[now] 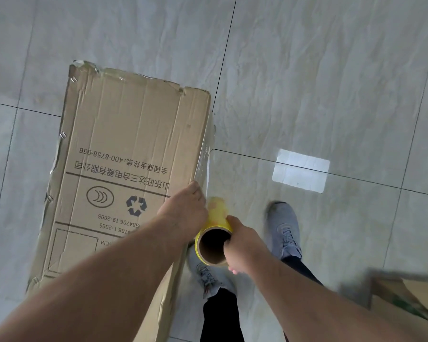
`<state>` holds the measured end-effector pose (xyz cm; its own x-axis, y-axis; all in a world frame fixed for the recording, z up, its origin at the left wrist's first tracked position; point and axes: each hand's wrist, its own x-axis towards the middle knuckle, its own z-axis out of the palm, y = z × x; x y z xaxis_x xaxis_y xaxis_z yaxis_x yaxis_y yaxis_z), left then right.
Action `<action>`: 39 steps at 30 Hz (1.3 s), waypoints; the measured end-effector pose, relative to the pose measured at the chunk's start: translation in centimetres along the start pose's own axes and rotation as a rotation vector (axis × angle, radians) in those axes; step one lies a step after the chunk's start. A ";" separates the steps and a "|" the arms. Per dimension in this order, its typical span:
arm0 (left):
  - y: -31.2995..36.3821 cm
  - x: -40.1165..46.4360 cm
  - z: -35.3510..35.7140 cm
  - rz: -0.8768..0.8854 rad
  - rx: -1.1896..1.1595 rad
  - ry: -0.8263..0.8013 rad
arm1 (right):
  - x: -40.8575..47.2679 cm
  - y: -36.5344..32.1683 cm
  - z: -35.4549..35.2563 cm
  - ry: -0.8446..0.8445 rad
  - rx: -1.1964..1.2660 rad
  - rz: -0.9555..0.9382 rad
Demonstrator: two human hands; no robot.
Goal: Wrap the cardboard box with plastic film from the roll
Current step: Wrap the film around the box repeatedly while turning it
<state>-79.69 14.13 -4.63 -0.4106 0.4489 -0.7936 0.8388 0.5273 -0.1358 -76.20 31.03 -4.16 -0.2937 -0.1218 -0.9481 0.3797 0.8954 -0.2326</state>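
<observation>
On a grey tiled floor [307,70] the cardboard box [124,154] stands; our left hand [183,208] presses film [206,154] flat against its right edge, right hand [240,245] clamped around the yellow roll [214,236]. A slipping palm would let the loose film peel away

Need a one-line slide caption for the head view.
Left hand at the cardboard box edge, right hand holding the yellow film roll; film clings to the box's right side.

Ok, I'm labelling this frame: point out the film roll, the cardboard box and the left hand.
film roll [216,213], head view, yellow outer side.
cardboard box [134,124], head view, bare top face.
left hand [183,208], head view, back of hand.
</observation>
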 end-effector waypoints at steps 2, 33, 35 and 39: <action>0.7 0.0 -0.1 -0.001 0.030 -0.036 | -0.4 -0.1 0.5 -0.038 -0.169 -0.015; 4.8 -2.0 1.9 0.016 0.006 -0.071 | -3.9 0.7 4.6 -0.034 -0.277 -0.001; 5.3 -1.9 1.9 0.001 0.029 -0.098 | -3.5 0.3 4.8 -0.101 -0.408 -0.025; 6.2 -1.8 2.6 -0.021 0.050 -0.131 | -2.2 -0.3 6.1 -0.160 -0.464 -0.119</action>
<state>-72.82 14.68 -5.54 -0.3809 0.3382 -0.8605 0.8484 0.4978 -0.1799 -70.36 28.39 -3.33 -0.1592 -0.2666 -0.9506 -0.0895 0.9628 -0.2551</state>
